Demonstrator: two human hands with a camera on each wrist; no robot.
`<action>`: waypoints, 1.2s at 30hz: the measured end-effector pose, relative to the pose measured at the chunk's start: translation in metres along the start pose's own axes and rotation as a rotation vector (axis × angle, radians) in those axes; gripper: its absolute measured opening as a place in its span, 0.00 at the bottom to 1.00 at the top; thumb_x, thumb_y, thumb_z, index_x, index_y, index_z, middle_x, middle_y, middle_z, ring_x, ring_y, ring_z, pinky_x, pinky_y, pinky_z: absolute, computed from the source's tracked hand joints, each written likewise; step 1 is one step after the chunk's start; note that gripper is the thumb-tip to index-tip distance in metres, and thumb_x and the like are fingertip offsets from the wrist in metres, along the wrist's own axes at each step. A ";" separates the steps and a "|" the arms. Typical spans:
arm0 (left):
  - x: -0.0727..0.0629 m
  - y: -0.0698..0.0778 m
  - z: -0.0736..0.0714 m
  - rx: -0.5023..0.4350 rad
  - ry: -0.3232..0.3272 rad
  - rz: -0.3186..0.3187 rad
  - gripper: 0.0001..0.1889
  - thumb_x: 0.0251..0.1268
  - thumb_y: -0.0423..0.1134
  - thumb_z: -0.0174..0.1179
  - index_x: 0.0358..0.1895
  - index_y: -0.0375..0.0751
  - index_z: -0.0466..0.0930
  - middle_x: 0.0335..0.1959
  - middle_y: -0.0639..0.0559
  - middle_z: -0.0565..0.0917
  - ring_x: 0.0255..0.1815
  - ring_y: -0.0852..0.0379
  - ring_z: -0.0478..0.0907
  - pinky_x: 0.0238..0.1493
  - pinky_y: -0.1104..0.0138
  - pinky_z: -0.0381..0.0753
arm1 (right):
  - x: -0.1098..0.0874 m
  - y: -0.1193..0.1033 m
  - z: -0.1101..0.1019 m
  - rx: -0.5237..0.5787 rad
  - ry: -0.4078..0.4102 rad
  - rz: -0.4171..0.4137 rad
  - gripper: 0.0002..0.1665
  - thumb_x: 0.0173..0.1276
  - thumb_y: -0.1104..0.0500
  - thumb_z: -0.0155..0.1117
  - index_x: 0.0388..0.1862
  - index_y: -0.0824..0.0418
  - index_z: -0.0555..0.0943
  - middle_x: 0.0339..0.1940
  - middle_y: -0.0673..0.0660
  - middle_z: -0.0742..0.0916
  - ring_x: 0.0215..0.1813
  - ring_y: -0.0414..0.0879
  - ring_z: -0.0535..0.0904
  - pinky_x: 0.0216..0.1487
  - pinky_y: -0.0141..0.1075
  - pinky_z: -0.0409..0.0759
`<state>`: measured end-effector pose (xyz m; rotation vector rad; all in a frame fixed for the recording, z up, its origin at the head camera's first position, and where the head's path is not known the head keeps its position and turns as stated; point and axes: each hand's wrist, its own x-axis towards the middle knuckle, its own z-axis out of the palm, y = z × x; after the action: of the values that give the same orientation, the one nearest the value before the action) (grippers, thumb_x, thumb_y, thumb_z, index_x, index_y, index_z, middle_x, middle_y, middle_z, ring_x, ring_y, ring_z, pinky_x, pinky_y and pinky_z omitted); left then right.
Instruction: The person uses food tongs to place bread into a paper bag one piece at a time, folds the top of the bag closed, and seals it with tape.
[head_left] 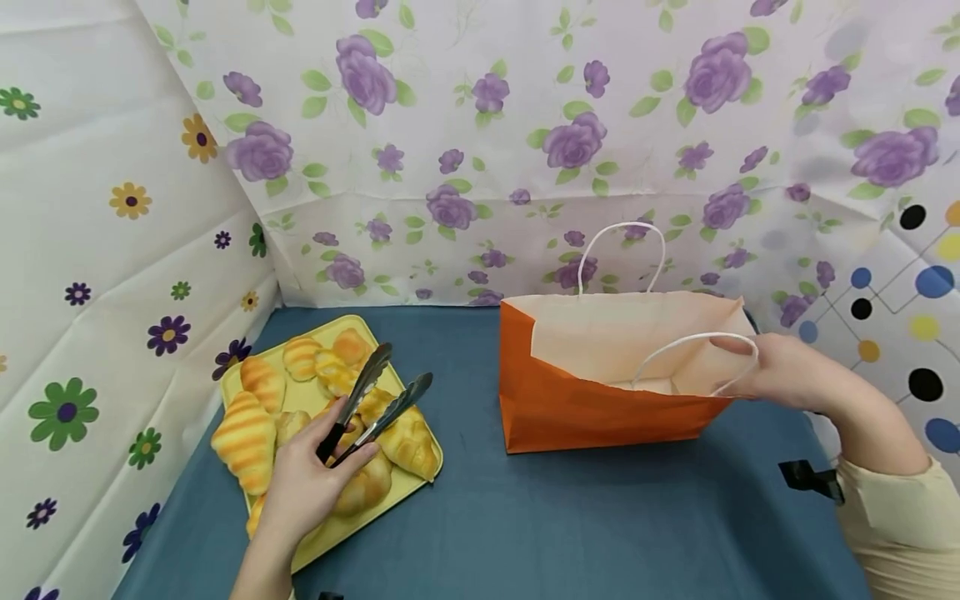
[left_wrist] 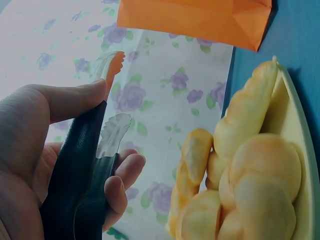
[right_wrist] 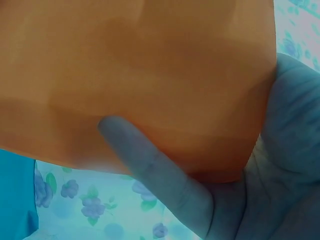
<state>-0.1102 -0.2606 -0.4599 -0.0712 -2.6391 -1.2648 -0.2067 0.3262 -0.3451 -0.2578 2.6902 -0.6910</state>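
Observation:
My left hand (head_left: 307, 475) holds black-handled metal tongs (head_left: 364, 385) above a yellow tray (head_left: 352, 527) of bread. The tongs' tips are apart with nothing between them; in the left wrist view the thumb and fingers close round the black handles (left_wrist: 75, 165). On the tray lie several bread pieces, among them a striped roll (head_left: 244, 442) and a braided loaf (head_left: 411, 446). An orange paper bag (head_left: 600, 421) stands with its mouth wide. My right hand (head_left: 795, 372) grips its right side, some fingers inside, and one digit (right_wrist: 155, 167) lies along the outer orange face.
White cord handles (head_left: 621, 225) rise from the bag's front and back rims. A blue cloth (head_left: 465, 517) covers the table, with a stretch of it between tray and bag. Floral sheets (head_left: 465, 167) hang behind and at both sides.

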 end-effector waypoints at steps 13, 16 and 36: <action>-0.011 -0.014 -0.037 0.199 0.099 -0.121 0.45 0.68 0.54 0.76 0.82 0.39 0.68 0.46 0.44 0.87 0.35 0.54 0.76 0.31 0.66 0.70 | -0.003 -0.001 -0.001 -0.052 0.024 0.016 0.55 0.70 0.44 0.77 0.84 0.69 0.63 0.16 0.47 0.71 0.22 0.45 0.68 0.29 0.40 0.67; -0.015 -0.019 -0.043 0.217 0.122 -0.161 0.45 0.67 0.55 0.77 0.82 0.41 0.68 0.46 0.44 0.88 0.35 0.55 0.77 0.31 0.66 0.72 | -0.003 -0.001 -0.001 -0.053 0.026 0.015 0.54 0.70 0.45 0.77 0.84 0.68 0.65 0.15 0.47 0.68 0.20 0.44 0.65 0.27 0.39 0.66; -0.035 -0.060 -0.080 0.366 0.208 -0.476 0.50 0.69 0.64 0.70 0.79 0.27 0.66 0.26 0.44 0.77 0.33 0.38 0.80 0.45 0.43 0.76 | -0.007 0.001 0.002 -0.021 0.014 0.011 0.52 0.72 0.45 0.73 0.84 0.68 0.64 0.27 0.49 0.85 0.33 0.46 0.77 0.36 0.41 0.73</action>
<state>-0.0704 -0.3586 -0.4651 0.7394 -2.7351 -0.8122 -0.1996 0.3282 -0.3458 -0.2434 2.7118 -0.6638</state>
